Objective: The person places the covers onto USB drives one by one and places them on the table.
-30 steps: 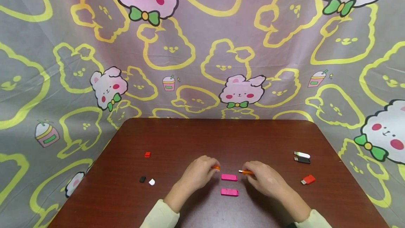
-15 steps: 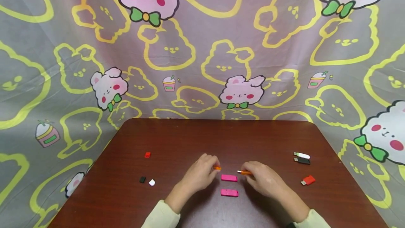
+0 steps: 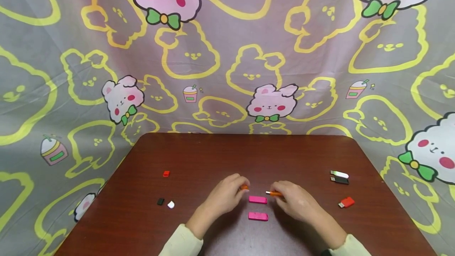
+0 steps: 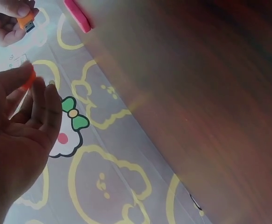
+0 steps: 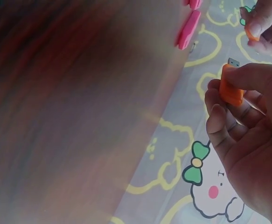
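My left hand [image 3: 224, 193] pinches a small orange USB stick cap [image 3: 244, 187] between thumb and fingertips. Facing it from the right, my right hand [image 3: 296, 198] grips an orange USB stick [image 5: 231, 87], its metal plug bare and pointing left at the cap. A gap shows between plug and cap, and both are held above the table. Just in front of the hands, two pink USB sticks [image 3: 257, 199] lie one before the other, with no metal plug showing on either.
On the left of the brown table [image 3: 213, 153] lie a red cap [image 3: 166, 174], a black cap [image 3: 160, 201] and a white cap [image 3: 171, 204]. Uncapped white [image 3: 342, 175], black [image 3: 340, 180] and red [image 3: 346, 202] USB sticks lie on the right. A patterned cloth [image 3: 220, 58] hangs around the table.
Both hands have drawn slightly closer together, narrowing the gap between the orange plug and the cap. The items on the table have stayed put.
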### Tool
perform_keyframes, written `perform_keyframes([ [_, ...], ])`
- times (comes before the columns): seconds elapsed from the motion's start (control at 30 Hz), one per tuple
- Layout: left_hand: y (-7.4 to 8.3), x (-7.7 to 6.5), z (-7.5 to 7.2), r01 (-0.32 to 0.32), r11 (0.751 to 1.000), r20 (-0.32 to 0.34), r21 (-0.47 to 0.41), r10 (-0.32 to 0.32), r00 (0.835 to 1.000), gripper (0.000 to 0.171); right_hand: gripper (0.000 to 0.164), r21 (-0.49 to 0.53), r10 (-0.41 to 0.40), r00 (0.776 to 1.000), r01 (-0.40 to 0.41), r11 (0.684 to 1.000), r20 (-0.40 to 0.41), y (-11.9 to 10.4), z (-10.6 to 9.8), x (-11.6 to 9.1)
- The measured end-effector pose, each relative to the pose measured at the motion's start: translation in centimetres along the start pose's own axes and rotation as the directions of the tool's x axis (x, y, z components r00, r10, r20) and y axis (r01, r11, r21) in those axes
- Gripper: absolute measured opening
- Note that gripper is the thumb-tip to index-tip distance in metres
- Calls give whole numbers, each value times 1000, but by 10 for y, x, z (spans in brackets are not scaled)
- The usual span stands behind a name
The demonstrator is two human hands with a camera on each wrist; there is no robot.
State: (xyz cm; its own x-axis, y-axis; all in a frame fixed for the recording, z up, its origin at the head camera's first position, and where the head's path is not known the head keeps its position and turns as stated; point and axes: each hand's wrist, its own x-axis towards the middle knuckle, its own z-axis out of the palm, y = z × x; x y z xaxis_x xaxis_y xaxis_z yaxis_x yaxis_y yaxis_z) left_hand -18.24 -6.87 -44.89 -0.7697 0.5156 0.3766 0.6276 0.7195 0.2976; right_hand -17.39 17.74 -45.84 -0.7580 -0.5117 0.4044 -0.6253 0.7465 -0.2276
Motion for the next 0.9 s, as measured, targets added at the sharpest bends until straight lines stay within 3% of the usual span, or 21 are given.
perform_keyframes([
  [0.2,3,1,2,62,997,24,-54,-61,998,17,22,12,-7,1000,7,1000,2,-3,0,2],
  [0.47,7,2,6,-4,1000,47,-13,4,999,12,21,26,-13,1000,12,1000,17,-8,-1,4],
  [0.67,6,2,10,-63,997,13,-43,63,998,8,22,37,-34,999,34,999,9,-11,2,5],
  [0.9,6,2,13,-39,996,11,-78,40,999,10,22,39,-62,998,62,997,-3,-13,4,6],
])
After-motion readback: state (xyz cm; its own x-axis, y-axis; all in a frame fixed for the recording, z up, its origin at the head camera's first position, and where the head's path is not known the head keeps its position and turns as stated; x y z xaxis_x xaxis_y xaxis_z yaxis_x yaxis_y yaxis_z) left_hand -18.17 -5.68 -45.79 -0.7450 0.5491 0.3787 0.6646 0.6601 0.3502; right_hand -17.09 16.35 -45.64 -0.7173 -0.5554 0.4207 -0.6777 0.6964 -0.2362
